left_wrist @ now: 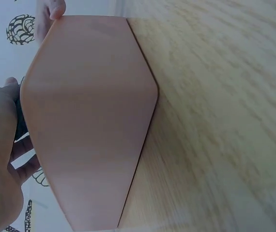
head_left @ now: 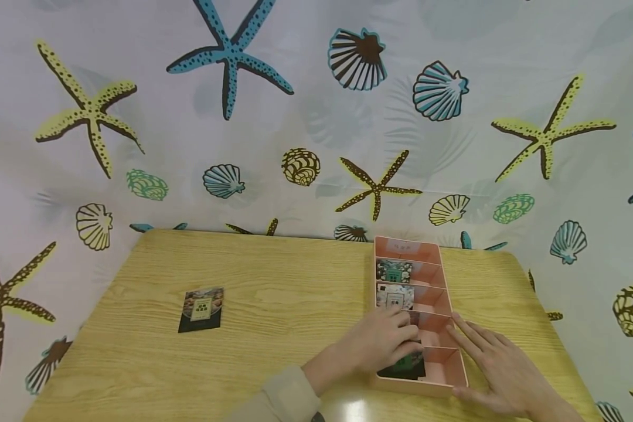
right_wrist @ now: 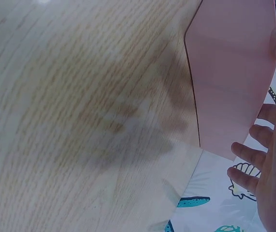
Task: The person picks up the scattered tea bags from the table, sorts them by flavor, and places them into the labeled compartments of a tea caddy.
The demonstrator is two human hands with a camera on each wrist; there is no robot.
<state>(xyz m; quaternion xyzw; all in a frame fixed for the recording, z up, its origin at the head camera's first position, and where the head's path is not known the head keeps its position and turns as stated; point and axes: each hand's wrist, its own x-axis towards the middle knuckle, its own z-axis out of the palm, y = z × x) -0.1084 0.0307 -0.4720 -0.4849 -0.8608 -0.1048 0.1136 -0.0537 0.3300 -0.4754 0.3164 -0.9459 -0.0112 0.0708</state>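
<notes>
A pink divided box (head_left: 422,387) stands on the right part of the table, with small printed packets in its compartments. My left hand (head_left: 385,340) reaches over its left wall with curled fingers. A dark packet (left_wrist: 20,123) shows between that thumb and fingers in the left wrist view. In the head view, a dark green packet (head_left: 408,366) lies in the nearest compartment, just below the fingers, which partly cover it. My right hand (head_left: 511,375) rests along the box's right side, fingers extended, thumb at the near right corner.
Farther back in the box are a white packet (head_left: 395,296) and a green one (head_left: 394,271); the rearmost compartment has a pale label (head_left: 402,247). Another dark packet (head_left: 201,309) lies at the table's left. A curtain (head_left: 306,193) with shells and starfish hangs behind.
</notes>
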